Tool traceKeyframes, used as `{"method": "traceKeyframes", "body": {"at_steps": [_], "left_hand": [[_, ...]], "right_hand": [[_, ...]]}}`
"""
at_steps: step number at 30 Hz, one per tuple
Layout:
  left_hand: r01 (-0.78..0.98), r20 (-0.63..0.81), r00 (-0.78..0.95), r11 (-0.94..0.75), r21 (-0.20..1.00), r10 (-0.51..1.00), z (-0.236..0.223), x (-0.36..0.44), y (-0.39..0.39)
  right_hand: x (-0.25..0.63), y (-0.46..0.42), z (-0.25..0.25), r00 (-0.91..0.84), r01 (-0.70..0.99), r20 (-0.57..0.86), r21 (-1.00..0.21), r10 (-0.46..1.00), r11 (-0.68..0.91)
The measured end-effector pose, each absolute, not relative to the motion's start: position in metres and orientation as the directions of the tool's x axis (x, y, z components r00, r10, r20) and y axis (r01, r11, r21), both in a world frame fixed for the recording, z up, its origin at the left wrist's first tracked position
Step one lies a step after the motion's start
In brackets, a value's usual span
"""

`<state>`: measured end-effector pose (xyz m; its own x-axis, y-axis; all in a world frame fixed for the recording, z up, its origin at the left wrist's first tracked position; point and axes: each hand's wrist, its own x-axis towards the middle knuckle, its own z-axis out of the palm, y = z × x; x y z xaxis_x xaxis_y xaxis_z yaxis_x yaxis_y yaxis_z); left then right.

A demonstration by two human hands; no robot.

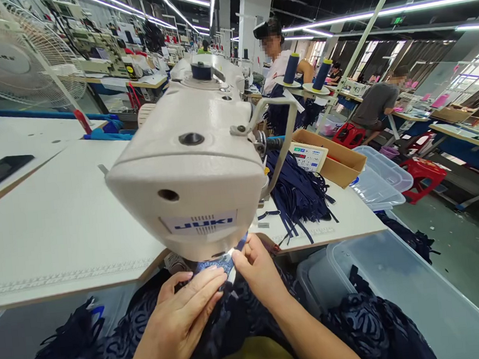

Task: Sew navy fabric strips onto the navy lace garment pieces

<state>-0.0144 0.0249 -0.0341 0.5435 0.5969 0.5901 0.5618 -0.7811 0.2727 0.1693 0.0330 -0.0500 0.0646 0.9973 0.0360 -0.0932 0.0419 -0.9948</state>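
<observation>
A white sewing machine point(192, 172) stands right in front of me, its head hiding the needle area. Below it lies a piece of blue patterned fabric point(217, 264). The outstretched fingers of my left hand point(183, 307) rest flat on the near side of this fabric. Thumb and bent fingers of my right hand point(258, 267) pinch its right edge, close under the machine head. A dark blue strip point(241, 241) runs up from the right hand toward the machine. Navy patterned garments point(223, 332) lie heaped beneath both hands.
A bundle of navy straps point(299, 188) lies right of the machine, near a cardboard box point(334, 157) and control panel point(308, 155). Clear plastic bins point(381, 267) hold navy garments at right. On the left are a phone point(2, 171) and fan point(14, 54). Other people sit beyond.
</observation>
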Motion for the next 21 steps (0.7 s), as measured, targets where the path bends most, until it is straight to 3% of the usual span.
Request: {"method": "traceKeyframes", "body": {"at_steps": [11,18,21], "left_hand": [[0.561,0.600,0.593,-0.810,0.171,0.537,-0.030,-0.012,0.025],[0.525,0.603,0.697,-0.849,-0.060,0.388,-0.029,-0.017,0.037],[0.538,0.615,0.694,-0.838,-0.096,0.375,-0.023,-0.015,0.037]], "right_hand": [[0.167,0.031,-0.040,0.115,-0.032,0.064,-0.997,0.991,0.068],[0.167,0.031,-0.043,0.125,0.005,0.077,-0.997,0.989,0.077],[0.169,0.032,-0.045,0.114,0.029,0.101,-0.995,0.988,0.098]]}}
